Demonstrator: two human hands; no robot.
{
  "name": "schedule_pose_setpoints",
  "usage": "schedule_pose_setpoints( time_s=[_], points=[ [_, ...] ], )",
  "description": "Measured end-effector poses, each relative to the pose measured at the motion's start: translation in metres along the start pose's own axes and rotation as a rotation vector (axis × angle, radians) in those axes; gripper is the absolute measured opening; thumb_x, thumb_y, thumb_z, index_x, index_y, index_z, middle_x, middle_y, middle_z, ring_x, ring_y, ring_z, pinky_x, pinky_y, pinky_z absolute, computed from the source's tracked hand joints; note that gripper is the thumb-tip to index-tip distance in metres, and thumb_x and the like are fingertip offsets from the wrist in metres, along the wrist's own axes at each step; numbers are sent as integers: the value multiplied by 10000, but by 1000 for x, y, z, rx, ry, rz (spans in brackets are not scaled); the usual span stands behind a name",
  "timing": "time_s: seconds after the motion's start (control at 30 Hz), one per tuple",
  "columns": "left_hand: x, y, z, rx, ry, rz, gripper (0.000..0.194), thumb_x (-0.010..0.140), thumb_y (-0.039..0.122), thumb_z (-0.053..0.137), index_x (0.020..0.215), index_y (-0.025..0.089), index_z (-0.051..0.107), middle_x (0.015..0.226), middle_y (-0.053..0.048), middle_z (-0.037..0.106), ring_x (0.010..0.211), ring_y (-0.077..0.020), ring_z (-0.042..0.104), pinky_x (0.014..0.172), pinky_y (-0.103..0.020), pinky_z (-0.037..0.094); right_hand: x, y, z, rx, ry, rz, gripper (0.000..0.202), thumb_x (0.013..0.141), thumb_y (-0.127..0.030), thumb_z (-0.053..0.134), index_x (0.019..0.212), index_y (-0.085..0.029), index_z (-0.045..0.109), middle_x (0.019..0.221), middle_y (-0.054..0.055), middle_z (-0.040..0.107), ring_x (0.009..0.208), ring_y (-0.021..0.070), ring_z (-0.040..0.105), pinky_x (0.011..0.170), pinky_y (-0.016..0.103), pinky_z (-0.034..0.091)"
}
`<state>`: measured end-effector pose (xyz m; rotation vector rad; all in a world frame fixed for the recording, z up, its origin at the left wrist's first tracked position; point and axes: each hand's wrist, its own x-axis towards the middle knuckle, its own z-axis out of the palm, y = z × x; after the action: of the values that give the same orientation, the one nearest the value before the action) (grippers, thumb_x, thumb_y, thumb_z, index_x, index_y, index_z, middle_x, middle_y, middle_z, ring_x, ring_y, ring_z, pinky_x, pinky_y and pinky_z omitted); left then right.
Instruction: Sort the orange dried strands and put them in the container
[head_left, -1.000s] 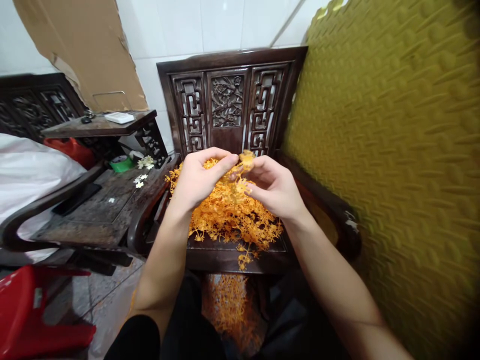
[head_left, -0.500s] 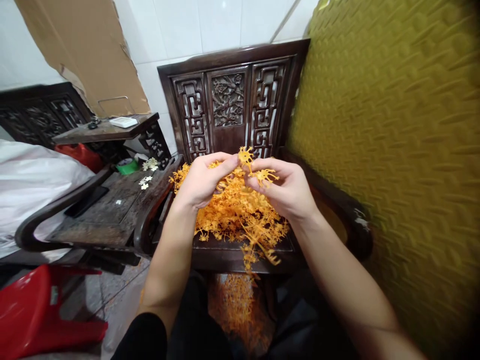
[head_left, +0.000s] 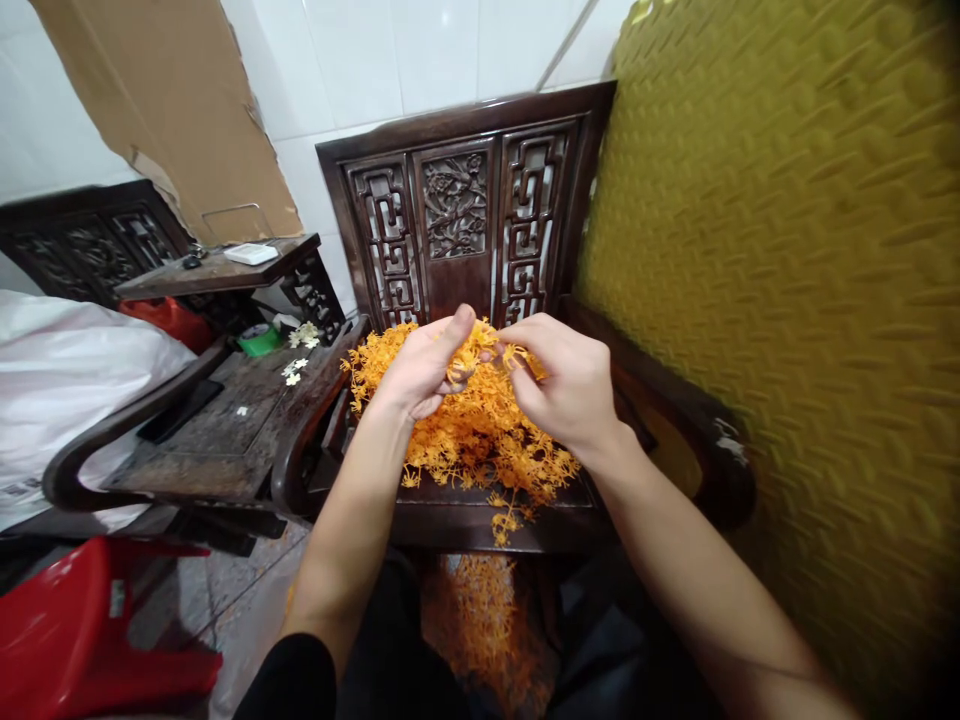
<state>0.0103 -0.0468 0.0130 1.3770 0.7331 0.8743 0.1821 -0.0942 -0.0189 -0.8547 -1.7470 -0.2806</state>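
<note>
A heap of orange plastic flower pieces [head_left: 480,430] lies on the seat of a dark carved wooden chair [head_left: 457,520]. Above the heap, my left hand [head_left: 427,367] is curled round some orange pieces, its thumb raised. Close to its right, my right hand [head_left: 562,375] pinches an orange flower piece [head_left: 516,356] between thumb and fingers. The fingertips of both hands nearly meet, and small orange parts show between them. Where single pieces begin and end there is hard to tell.
At the left, a wooden chair seat [head_left: 202,430] bears green tape [head_left: 259,341] and pale flowers [head_left: 300,338]. A red stool [head_left: 97,630] stands lower left. A yellow-green textured mat [head_left: 780,250] rises at the right. More orange pieces lie below the seat.
My left thumb has lifted off the orange piece it pinched. My right hand has turned and its fingers have curled in. The dangling orange strand over the seat's front has moved away from there.
</note>
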Motion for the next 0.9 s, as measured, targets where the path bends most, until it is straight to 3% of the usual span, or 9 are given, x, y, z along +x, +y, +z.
schedule_pose_setpoints(
  time_s=[0.1,0.23,0.4,0.47,0.53,0.63,0.73,0.8,0.9],
  points=[
    [0,0,1,10,30,43,515,690,599,889,898,193,652,788,-8,686,450,-25,364,417,-207,179,-2,1,2,9,6,-13,292,878,-67,539,1044,-228,717,906,73,733,823,233,683,759,386,548],
    [5,-6,8,48,120,171,368,748,446,859,809,193,599,708,19,644,508,-67,460,460,-226,313,-2,-2,9,114,67,79,270,872,-53,532,999,-213,708,893,56,737,829,209,691,777,360,552],
    [-12,-7,28,419,402,473,239,785,215,757,687,190,540,678,38,606,652,-104,546,652,-255,452,-3,23,20,154,81,481,220,871,-81,554,931,-196,731,873,34,768,785,183,707,742,318,547],
    [-26,3,30,522,414,558,239,796,179,731,678,193,523,675,46,607,663,-108,559,678,-259,463,-6,48,18,37,92,684,199,882,-106,554,910,-169,740,837,48,768,747,181,711,709,305,538],
    [-35,13,28,603,382,603,203,820,200,740,717,192,565,725,41,652,694,-116,594,708,-268,484,-12,70,14,-3,64,761,172,874,-126,573,850,-129,743,744,74,749,632,191,684,620,309,508],
    [-28,16,21,697,211,459,81,849,248,754,876,197,698,874,19,747,715,-130,636,711,-285,513,-21,79,8,-5,-10,719,158,854,-174,641,881,-138,792,801,87,784,707,219,714,684,332,528],
    [-7,0,20,765,106,340,248,870,245,749,1114,200,743,1141,-34,796,935,-193,726,892,-355,561,-23,62,9,-64,-56,505,222,872,-181,626,971,-178,825,904,80,806,790,221,724,768,347,539],
    [4,-15,23,820,122,363,290,896,255,734,1177,181,734,1216,-73,790,1101,-241,729,1022,-405,537,-21,48,12,-121,-66,364,242,864,-139,608,962,-180,826,864,74,790,767,213,708,750,340,527],
    [13,-31,25,891,250,428,232,940,285,690,1139,172,727,1147,-97,803,1079,-263,744,994,-415,549,-17,33,16,-177,-79,266,263,842,-65,578,923,-164,808,831,78,763,751,209,687,721,328,509]
  ],
)
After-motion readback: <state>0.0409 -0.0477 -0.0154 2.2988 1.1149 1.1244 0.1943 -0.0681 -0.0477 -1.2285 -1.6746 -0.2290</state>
